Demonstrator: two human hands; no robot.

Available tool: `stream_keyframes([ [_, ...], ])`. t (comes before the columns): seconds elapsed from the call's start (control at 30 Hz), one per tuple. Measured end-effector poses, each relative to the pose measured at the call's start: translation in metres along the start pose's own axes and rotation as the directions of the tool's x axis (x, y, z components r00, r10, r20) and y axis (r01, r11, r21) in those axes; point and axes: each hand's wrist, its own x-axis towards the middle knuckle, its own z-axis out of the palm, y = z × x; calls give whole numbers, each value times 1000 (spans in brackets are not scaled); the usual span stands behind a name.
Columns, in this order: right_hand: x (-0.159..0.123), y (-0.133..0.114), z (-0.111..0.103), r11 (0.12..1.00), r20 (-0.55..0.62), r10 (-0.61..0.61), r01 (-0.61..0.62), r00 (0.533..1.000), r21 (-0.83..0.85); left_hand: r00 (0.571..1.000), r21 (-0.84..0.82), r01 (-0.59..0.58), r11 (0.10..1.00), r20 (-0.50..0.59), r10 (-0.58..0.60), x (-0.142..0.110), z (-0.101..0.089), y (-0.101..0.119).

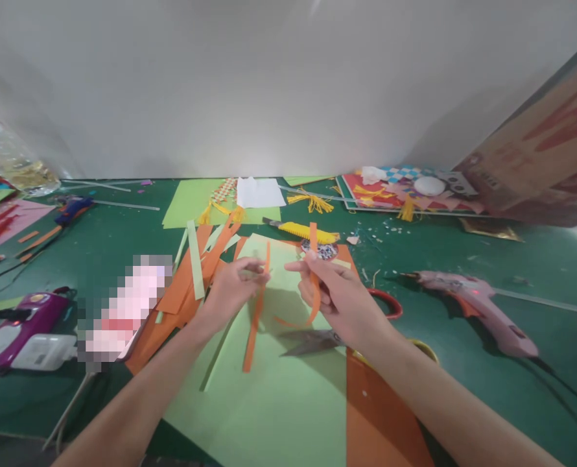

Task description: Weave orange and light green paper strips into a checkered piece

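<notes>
Over a light green paper sheet [288, 402], my left hand [235, 285] pinches an orange paper strip [253, 331] that hangs down. To its right, my right hand [340, 295] grips another orange strip [314, 235] between thumb and fingers, its lower end curling leftward. Its index finger points toward my left hand. Partly hidden beneath my right hand and forearm are scissors [312, 342] with red and yellow handles. Beside my left hand lies a pile of orange and pale green strips [196, 263]. A yellow box cutter [308, 231] rests beyond my hands.
A pink glue gun [483, 305] lies on the right, its cord trailing. On the left are a blurred-out phone [128, 311], a purple power strip [30, 324] and a blue glue gun [74, 209]. Decorated boards [415, 188] and a paper bag [541, 143] stand at back right.
</notes>
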Motion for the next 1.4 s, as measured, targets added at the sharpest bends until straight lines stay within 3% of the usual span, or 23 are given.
stream_keyframes([
  [0.07, -2, -1, 2, 999, 25, 30, -31, 999, 36, 977, 194, -141, 971, -129, 167, -5, 4, 1],
  [0.17, -5, -3, 3, 998, 28, 66, -67, 997, 15, 931, 248, -340, 907, -46, 362, -14, 9, 7],
  [0.27, -7, -4, 3, 998, 36, 30, -28, 999, -54, 939, 52, -296, 954, 201, 280, -24, 13, 14],
  [0.37, -7, -4, 2, 985, 23, -66, 69, 998, -156, 929, -62, -224, 973, 289, 232, -30, 14, 19],
  [0.53, -5, -6, 1, 962, 22, -138, 139, 990, -235, 930, -58, -143, 988, 334, 154, -32, 16, 23],
  [0.93, 3, -18, -12, 989, -75, -148, 147, 986, -19, 937, -103, -6, 995, 346, 42, -31, 18, 22],
  [1.4, 15, -31, -31, 951, -211, -286, 303, 935, 53, 951, -47, -45, 998, 304, 57, -28, 20, 21],
])
